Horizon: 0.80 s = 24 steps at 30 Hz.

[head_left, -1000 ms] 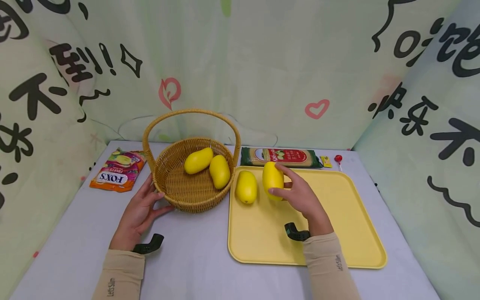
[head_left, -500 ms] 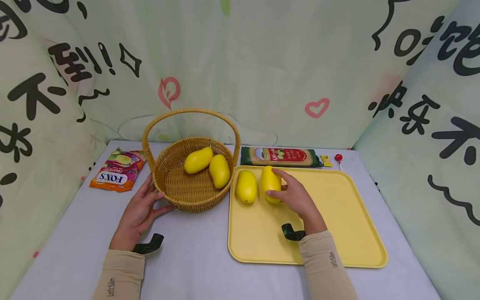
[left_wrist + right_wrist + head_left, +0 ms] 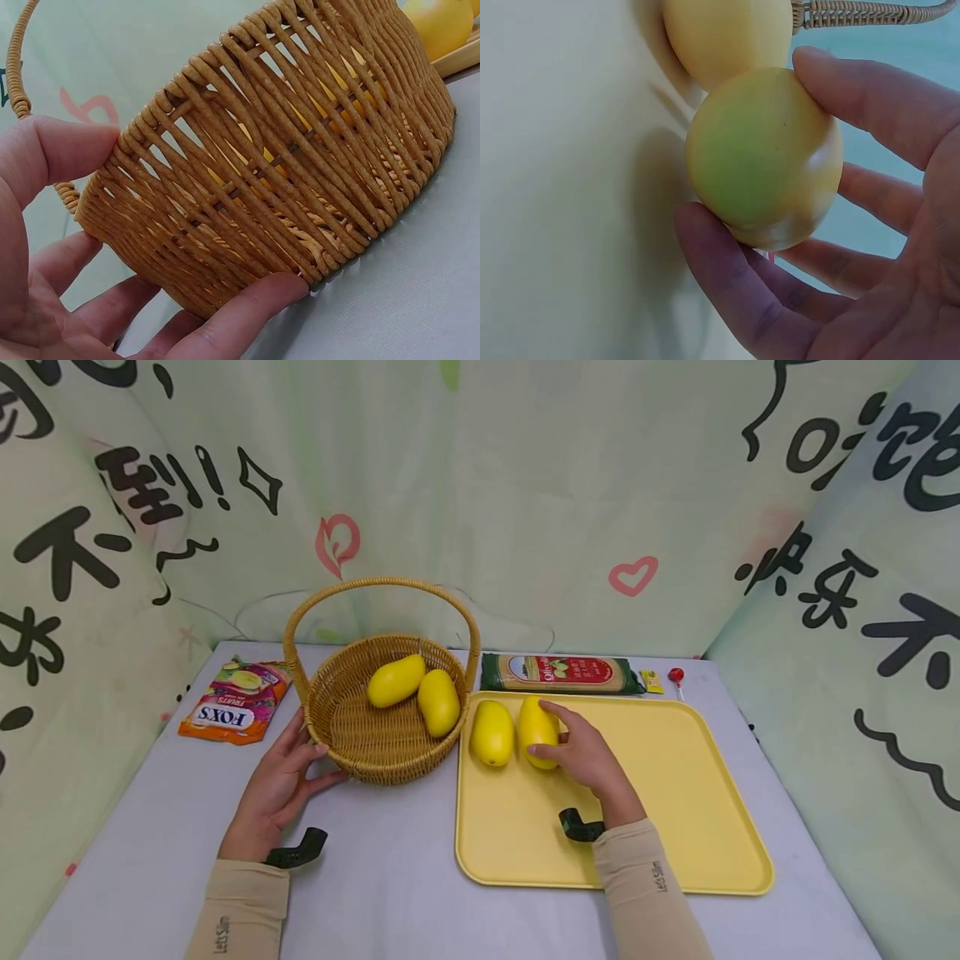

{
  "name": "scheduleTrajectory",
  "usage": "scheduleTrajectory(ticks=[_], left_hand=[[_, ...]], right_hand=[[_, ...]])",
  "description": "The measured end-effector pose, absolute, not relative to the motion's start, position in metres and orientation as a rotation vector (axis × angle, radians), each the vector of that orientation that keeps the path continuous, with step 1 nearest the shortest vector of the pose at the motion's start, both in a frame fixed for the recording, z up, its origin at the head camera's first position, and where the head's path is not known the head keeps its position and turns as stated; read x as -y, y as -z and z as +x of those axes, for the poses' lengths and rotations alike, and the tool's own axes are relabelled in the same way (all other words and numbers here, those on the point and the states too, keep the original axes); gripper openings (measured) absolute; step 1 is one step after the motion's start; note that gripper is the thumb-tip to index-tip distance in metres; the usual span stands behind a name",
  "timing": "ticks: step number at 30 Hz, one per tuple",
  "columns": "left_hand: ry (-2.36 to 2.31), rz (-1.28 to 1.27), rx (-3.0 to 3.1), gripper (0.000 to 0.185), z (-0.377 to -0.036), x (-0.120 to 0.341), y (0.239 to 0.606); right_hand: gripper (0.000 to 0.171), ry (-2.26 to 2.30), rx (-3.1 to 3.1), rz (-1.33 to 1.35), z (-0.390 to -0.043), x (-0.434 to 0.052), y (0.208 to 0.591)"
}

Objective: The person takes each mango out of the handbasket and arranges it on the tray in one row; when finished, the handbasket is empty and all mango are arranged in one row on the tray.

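My right hand (image 3: 581, 752) grips a yellow mango (image 3: 537, 728) over the left part of the yellow tray (image 3: 645, 827); whether the fruit touches the tray I cannot tell. Right beside it, on the tray, lies another mango (image 3: 492, 733). In the right wrist view the thumb and fingers surround the held mango (image 3: 761, 157), which has a greenish patch. My left hand (image 3: 273, 789) holds the near left side of a wicker basket (image 3: 390, 770). Its thumb lies at the rim and its other fingers against the side and base, as the left wrist view shows. Two mangoes (image 3: 397, 681) sit inside the basket.
An orange and purple FOX'S candy bag (image 3: 236, 702) lies left of the basket. Behind the tray are a long green pasta pack (image 3: 562, 674), a small yellow packet (image 3: 652, 682) and a red lollipop (image 3: 677, 677). Printed curtains (image 3: 525, 510) enclose the table (image 3: 375, 877).
My right hand has moved left and slightly toward me with the mango, closing the space to the mango beside it. The left hand and basket stay where they were.
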<state>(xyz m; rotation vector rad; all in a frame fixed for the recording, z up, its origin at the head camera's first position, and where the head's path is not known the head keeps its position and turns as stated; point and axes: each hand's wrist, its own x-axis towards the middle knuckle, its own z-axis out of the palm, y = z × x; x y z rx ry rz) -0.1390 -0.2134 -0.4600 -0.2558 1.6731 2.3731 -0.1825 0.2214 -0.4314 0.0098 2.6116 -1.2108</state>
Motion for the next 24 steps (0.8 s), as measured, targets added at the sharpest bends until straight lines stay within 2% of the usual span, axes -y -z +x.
scheduleTrajectory(ticks=[24], left_hand=[[-2.367,-0.247,-1.686,0.077,-0.1376,0.2127,0.4596]], right_hand=[[0.085,1.123,-2.728,-0.163,-0.1807,-0.2173,0.4345]])
